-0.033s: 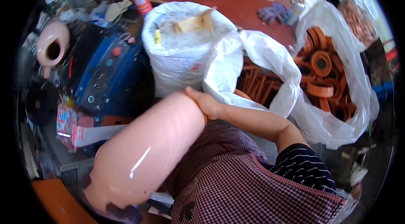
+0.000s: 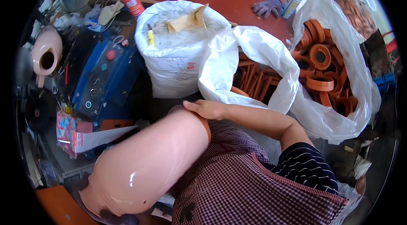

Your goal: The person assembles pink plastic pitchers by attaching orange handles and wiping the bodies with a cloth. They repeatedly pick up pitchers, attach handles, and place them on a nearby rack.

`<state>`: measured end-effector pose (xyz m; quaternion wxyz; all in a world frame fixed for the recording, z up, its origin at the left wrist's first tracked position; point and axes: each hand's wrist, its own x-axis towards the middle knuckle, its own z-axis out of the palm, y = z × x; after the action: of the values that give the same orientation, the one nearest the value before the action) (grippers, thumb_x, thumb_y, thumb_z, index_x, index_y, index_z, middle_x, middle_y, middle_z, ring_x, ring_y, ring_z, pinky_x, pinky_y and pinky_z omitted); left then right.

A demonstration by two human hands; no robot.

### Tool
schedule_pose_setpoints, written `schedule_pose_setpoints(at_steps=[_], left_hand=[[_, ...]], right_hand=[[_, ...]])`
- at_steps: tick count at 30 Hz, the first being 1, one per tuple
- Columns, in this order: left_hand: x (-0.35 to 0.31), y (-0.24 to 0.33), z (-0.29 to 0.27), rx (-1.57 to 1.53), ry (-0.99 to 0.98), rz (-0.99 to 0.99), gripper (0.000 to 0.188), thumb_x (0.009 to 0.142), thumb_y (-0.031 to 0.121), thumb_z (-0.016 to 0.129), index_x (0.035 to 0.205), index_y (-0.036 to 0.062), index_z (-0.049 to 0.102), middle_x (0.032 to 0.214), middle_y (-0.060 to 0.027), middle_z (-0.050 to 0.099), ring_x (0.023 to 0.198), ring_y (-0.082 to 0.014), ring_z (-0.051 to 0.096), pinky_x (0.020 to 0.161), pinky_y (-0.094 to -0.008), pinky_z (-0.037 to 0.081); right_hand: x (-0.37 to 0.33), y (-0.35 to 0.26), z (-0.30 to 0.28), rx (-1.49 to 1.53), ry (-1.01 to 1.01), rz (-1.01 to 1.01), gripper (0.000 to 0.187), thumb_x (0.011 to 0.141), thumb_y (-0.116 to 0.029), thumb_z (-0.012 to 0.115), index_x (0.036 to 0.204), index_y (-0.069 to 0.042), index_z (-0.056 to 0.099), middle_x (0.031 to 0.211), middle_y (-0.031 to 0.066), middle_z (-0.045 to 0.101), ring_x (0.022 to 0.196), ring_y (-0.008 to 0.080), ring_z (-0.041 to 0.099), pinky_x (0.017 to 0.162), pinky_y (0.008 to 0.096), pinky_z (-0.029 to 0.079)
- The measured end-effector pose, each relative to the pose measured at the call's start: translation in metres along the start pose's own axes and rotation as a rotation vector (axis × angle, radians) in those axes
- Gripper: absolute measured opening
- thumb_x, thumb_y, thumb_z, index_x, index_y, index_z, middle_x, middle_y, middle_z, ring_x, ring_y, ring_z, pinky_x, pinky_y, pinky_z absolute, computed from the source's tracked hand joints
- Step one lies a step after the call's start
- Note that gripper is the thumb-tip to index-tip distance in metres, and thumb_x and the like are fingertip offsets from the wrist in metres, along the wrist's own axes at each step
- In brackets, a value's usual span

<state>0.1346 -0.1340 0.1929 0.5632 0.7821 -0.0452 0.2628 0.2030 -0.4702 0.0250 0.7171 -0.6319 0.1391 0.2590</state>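
While the right hand point(image 2: 208, 109) lies over the upper end of the pink jug point(image 2: 148, 165), its fingers bend down over the rim and its thumb points left, so we read it as clasping that end. An orange ring point(image 2: 206, 128) sits on the rim just under the palm. We cannot tell whether the fingers also pinch it. We do not see the left hand.

The jug lies tilted across the lap, its other end low at the left. Set against the earlier picture, nothing has moved: hand, jug and ring lie alike, so the hold is steady.

Beyond stand a white sack point(image 2: 178, 55), an open bag point(image 2: 271, 55) of orange rings point(image 2: 320, 57) and a blue machine point(image 2: 101, 72).
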Motion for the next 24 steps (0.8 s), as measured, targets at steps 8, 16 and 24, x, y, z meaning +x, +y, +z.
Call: schedule_pose_setpoints(at_steps=[8, 16, 24], left_hand=[[0.029, -0.054, 0.029, 0.237, -0.086, -0.255, 0.069, 0.088, 0.032, 0.060, 0.143, -0.0044, 0.039, 0.138, -0.0196, 0.048, 0.125, -0.0280, 0.047, 0.103, -0.0402, 0.040], [0.031, -0.022, 0.041, 0.015, -0.567, -0.132, 0.115, 0.063, 0.052, 0.081, 0.147, -0.0036, 0.027, 0.142, -0.0199, 0.042, 0.130, -0.0313, 0.044, 0.106, -0.0442, 0.038], [0.032, -0.032, 0.096, -0.095, -0.404, -0.001, 0.100, 0.074, 0.056, 0.069, 0.149, 0.0009, 0.032, 0.141, -0.0180, 0.045, 0.125, -0.0298, 0.050, 0.103, -0.0426, 0.042]], right_hand=[[-0.037, 0.039, -0.201, -1.092, 0.818, -0.196, 0.034, 0.094, -0.028, 0.052, 0.090, 0.002, 0.069, 0.085, 0.0231, 0.068, 0.085, 0.0395, 0.066, 0.080, 0.0458, 0.050], [0.004, 0.104, -0.274, -1.703, 0.584, -0.022, 0.027, 0.091, -0.021, 0.054, 0.107, -0.003, 0.068, 0.106, 0.0161, 0.070, 0.101, 0.0338, 0.066, 0.092, 0.0425, 0.048], [-0.096, -0.007, -0.227, -1.097, 0.391, -0.222, 0.025, 0.089, -0.026, 0.059, 0.098, -0.004, 0.067, 0.095, 0.0169, 0.067, 0.090, 0.0343, 0.063, 0.081, 0.0425, 0.049]])
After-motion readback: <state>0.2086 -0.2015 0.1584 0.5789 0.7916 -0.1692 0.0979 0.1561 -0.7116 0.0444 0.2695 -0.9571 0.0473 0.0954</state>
